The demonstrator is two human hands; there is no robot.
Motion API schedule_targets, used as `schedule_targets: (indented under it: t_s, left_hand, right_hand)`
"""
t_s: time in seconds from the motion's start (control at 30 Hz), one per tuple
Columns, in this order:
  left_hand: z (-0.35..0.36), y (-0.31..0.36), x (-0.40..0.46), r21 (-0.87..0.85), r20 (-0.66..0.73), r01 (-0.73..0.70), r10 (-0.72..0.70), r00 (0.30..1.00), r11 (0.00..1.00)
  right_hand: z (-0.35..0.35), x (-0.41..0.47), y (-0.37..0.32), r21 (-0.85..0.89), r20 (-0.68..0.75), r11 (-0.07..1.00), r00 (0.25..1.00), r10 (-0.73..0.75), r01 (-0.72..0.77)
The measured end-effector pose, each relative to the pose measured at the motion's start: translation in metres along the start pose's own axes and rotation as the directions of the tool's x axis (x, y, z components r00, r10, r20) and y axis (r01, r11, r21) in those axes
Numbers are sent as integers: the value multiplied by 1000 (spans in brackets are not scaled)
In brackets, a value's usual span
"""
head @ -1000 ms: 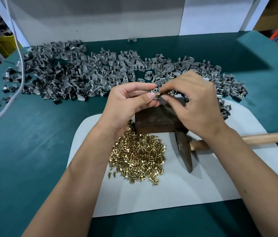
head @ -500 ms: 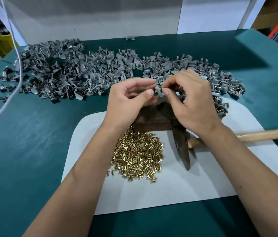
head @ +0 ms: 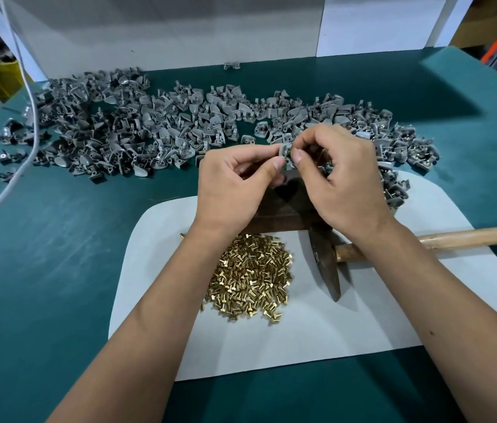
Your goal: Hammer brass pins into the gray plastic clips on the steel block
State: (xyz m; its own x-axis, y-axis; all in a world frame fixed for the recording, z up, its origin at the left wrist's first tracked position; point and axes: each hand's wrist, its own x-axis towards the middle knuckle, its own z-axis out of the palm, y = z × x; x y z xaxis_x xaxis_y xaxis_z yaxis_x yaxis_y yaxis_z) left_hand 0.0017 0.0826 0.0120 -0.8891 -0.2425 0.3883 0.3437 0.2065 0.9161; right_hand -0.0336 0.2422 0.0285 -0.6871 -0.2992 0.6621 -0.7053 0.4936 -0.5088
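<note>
My left hand [head: 235, 184] and my right hand [head: 342, 178] meet above the dark steel block [head: 284, 212], both pinching one gray plastic clip [head: 285, 154] between thumb and fingertips. A bit of brass shows inside the clip where my right fingers press. Below my left wrist a heap of brass pins [head: 250, 276] lies on the white mat [head: 317, 340]. The hammer [head: 329, 270] rests on the mat with its dark head right of the pins and its wooden handle [head: 470, 236] running off right under my right forearm.
A wide spread of loose gray clips [head: 137, 132] covers the green table [head: 42, 270] behind the block, from far left to right. A white cable [head: 27, 141] hangs at the left. Gray and white panels stand at the back edge.
Both hands stayed together over the block and lifted the clip slightly. The brass pin seen at my right fingertips a second ago now sits in the clip, mostly covered.
</note>
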Motion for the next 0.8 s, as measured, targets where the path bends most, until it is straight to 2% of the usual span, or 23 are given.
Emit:
schedule_targets:
  t_s: [0.23, 0.57, 0.8]
  left_hand:
    - [4, -1, -1, 89, -30, -59, 62, 998, 994]
    - [5, -3, -2, 112, -23, -71, 74, 997, 991]
    - [6, -7, -1, 181, -2, -85, 86, 996, 980]
  right_hand:
    - [0, 1, -2, -49, -18, 999, 1000, -6, 5]
    - [-4, 4, -10, -26, 26, 990, 990, 142, -141]
    - [-4, 4, -11, -56, 54, 980, 980, 192, -189]
